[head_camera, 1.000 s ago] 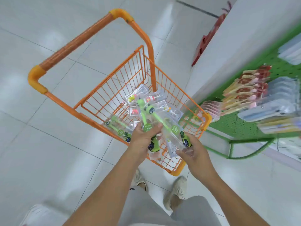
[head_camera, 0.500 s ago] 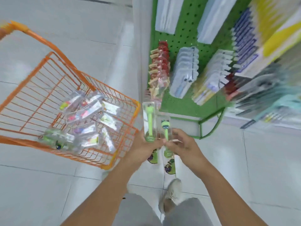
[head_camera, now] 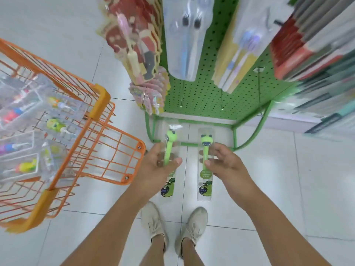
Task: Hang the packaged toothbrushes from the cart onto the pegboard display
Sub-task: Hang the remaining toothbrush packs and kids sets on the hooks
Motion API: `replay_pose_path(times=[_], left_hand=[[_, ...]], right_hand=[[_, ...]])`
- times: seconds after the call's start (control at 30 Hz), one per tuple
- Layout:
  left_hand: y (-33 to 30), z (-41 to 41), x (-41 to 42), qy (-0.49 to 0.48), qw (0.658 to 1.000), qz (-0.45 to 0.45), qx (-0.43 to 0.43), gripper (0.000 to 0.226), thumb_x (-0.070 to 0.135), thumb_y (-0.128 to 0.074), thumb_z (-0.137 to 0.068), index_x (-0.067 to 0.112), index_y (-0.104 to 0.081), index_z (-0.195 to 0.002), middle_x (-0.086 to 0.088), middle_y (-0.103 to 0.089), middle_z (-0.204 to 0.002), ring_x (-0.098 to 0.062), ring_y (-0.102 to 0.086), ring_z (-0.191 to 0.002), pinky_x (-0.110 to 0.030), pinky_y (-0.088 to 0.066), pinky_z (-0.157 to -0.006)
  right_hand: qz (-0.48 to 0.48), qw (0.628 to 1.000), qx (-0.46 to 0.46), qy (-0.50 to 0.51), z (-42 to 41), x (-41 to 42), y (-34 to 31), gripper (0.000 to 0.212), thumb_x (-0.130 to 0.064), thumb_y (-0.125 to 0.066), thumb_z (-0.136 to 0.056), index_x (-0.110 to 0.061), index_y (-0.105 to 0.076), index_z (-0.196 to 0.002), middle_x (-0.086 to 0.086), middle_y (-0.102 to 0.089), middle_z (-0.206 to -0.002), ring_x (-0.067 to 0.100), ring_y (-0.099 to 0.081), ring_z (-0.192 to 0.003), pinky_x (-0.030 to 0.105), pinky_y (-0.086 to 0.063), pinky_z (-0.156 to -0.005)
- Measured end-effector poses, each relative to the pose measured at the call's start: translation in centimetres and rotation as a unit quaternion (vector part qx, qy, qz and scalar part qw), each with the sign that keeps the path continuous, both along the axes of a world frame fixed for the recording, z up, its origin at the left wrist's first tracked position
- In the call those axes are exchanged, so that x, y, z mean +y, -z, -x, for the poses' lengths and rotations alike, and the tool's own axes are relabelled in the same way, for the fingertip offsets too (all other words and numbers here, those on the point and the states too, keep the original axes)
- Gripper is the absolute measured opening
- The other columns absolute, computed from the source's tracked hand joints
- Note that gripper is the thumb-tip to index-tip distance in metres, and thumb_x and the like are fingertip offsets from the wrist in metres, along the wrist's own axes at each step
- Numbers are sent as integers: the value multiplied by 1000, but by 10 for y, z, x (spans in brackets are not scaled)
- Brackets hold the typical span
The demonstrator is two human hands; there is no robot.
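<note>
My left hand (head_camera: 158, 166) grips a clear pack with a green toothbrush (head_camera: 169, 144), held upright below the green pegboard (head_camera: 194, 96). A second green packaged toothbrush (head_camera: 205, 150) stands upright in my right hand (head_camera: 223, 164), a hand's width to the right of the first. Bare metal pegs (head_camera: 221, 98) stick out of the pegboard's lower part just above both packs. The orange wire cart (head_camera: 99, 116) sits at my left with several more packaged toothbrushes (head_camera: 55, 124) lying in it.
Hanging packs crowd the upper pegboard: red-and-pink ones (head_camera: 134, 41) at left, clear ones (head_camera: 186, 35) in the middle, boxed rows (head_camera: 317, 45) at right. The green stand frame (head_camera: 247, 135) reaches the white tiled floor. My shoes (head_camera: 172, 225) stand just below the packs.
I turned from the cart toward the pegboard. Both packs came out of the cart, were split one per hand, and moved apart and closer under the display.
</note>
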State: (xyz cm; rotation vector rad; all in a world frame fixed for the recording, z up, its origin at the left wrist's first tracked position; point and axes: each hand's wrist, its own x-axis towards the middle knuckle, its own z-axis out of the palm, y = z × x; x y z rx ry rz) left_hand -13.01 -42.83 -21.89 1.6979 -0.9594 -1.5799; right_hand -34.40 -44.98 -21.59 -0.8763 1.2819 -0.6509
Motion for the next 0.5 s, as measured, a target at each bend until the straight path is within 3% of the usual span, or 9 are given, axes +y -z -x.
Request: replay_pose_path(times=[0.1, 0.2, 0.23, 0.3, 0.37, 0.4, 0.5], left_hand=[[28, -10, -15, -23, 999, 27, 0, 16, 33, -66, -94, 24, -63, -107, -7, -63, -86, -18, -62, -78, -33, -54, -77], [52, -18, -28, -50, 998, 49, 0, 52, 59, -57, -92, 7, -54, -95, -6, -51, -75, -18, -53, -70, -34, -50, -70], [56, -21, -31, -51, 997, 61, 3, 51, 59, -57, -93, 8, -54, -93, -5, -49, -75, -18, -52, -71, -36, -48, -74], [65, -27, -35, -40, 996, 78, -8, 23, 48, -59, -97, 29, -60, -83, -3, -54, -78, -19, -57, -77, -34, -49, -81], [72, -29, -35, -31, 995, 88, -22, 7, 41, -59, -99, 36, -60, -94, -11, -62, -92, -26, -61, -86, -38, -51, -87], [76, -29, -35, -31, 995, 89, -35, 10, 43, -58, -98, 34, -59, -102, -15, -62, -99, -26, -61, -89, -38, -50, -86], [81, -26, -32, -38, 993, 101, -46, 33, 55, -48, -91, 34, -54, -116, -7, -63, -99, -9, -57, -85, -17, -47, -80]], right_hand=[[26, 1000, -19, -1, -17, -21, 29, 40, -19, -67, -83, -22, -63, -123, 4, -67, -127, 20, -66, -101, 34, -53, -85], [67, 998, -16, -12, -35, -41, 52, 34, -10, -68, -93, -22, -61, -125, 3, -67, -126, 24, -68, -103, 32, -54, -86], [79, 997, -14, -11, -41, -48, 57, 33, -6, -66, -96, -20, -61, -125, 5, -67, -126, 28, -68, -104, 28, -54, -85], [88, 996, -6, -13, -52, -60, 68, 34, -2, -63, -96, -19, -60, -126, 7, -65, -126, 30, -66, -99, 22, -54, -80], [80, 997, -3, -20, -60, -66, 77, 34, -1, -63, -96, -19, -60, -125, 4, -66, -124, 20, -65, -93, 19, -53, -76], [75, 997, -3, -20, -62, -68, 81, 33, -1, -63, -96, -19, -60, -124, 3, -67, -123, 17, -65, -93, 18, -54, -75], [63, 998, -2, -16, -68, -69, 90, 30, -1, -63, -96, -23, -61, -118, 2, -68, -122, 15, -65, -94, 17, -54, -74]])
